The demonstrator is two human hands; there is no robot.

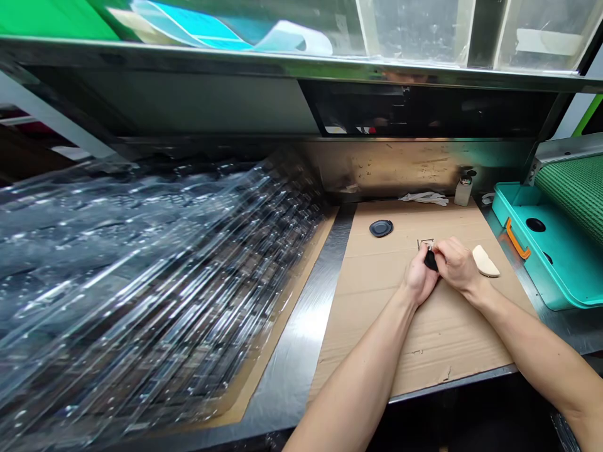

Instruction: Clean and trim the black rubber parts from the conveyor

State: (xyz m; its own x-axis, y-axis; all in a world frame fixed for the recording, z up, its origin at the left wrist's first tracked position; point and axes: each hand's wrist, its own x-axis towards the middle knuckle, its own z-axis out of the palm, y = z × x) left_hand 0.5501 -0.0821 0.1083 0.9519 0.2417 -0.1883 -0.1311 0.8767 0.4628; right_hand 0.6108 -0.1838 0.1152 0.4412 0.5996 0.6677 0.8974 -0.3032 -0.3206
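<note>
Over the cardboard sheet (372,295), my two hands meet and hold one small black piece (430,258), its kind too small to tell. My left hand (419,276) is closed around it from the left. The fingers of my right hand (455,263) pinch at its upper end. Further back on the cardboard lies a dark, rounded, lid-like part (381,228). Just right of my right hand rests a cream-coloured, half-round pad (485,261).
Clear plastic trays (164,282) with dark parts are stacked on the left. A teal bin (560,270) with an orange handle stands right, beside a green conveyor belt (575,188). A small bottle (463,189) and white gloves (424,198) lie along the back. A metal shelf (282,63) crosses above.
</note>
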